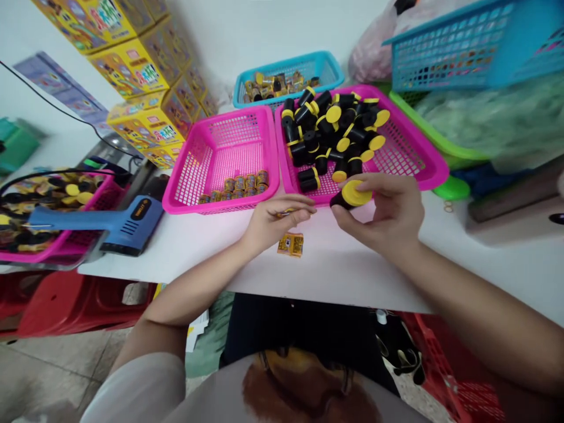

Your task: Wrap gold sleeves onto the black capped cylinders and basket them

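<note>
My right hand [388,208] is closed round a small black canister with a yellow lid [356,194], tilted in front of the right pink basket. My left hand [275,223] is closed on a small yellow printed sleeve [285,212], mostly hidden by the fingers. Just below it, on the white table [335,264], lies a flat stack of yellow printed sleeves [291,244]. Many more black canisters with yellow lids [326,126] fill the right pink basket [414,164]. In the left pink basket [220,158], several wrapped canisters [240,187] stand in rows along the near side.
A blue heat gun [127,226] lies at the left beside another pink basket of canisters [103,197]. Yellow printed boxes [150,73] are stacked behind it. Blue baskets [328,64] stand at the back. A red stool [66,305] is below the table's left side.
</note>
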